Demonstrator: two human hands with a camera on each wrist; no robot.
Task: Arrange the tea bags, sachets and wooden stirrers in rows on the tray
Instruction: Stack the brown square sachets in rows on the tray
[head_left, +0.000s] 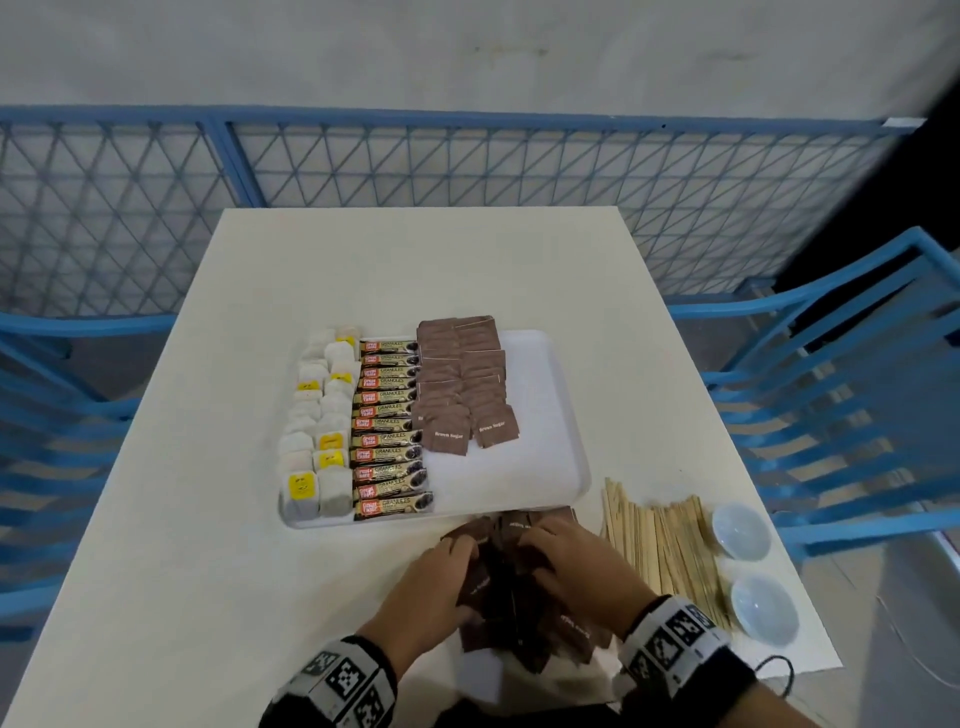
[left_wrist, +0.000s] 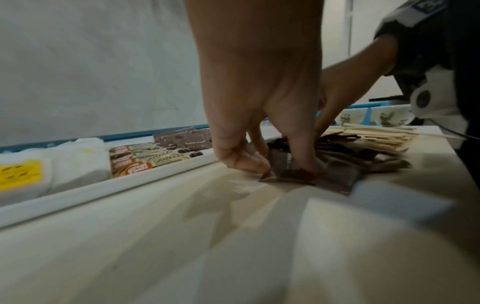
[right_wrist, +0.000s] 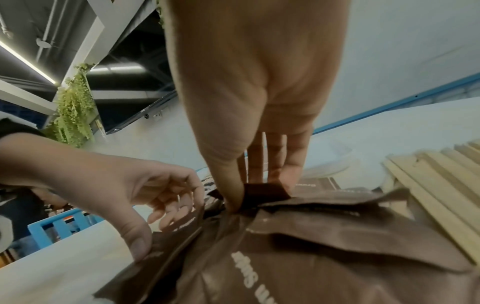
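On your white table (head_left: 208, 415) by the blue fence (head_left: 467, 156), both hands pinch brown sugar sachets (head_left: 511, 587) from a loose pile just in front of the tray (head_left: 545, 415): left hand (head_left: 426, 587), right hand (head_left: 576, 561). Only your right wrist view shows a hanging green plant (right_wrist: 74, 109) (and ceiling lights).

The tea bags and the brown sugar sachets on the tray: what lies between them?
A row of coffee granule sticks lies between the tea bags and the brown sugar sachets, in the head view.
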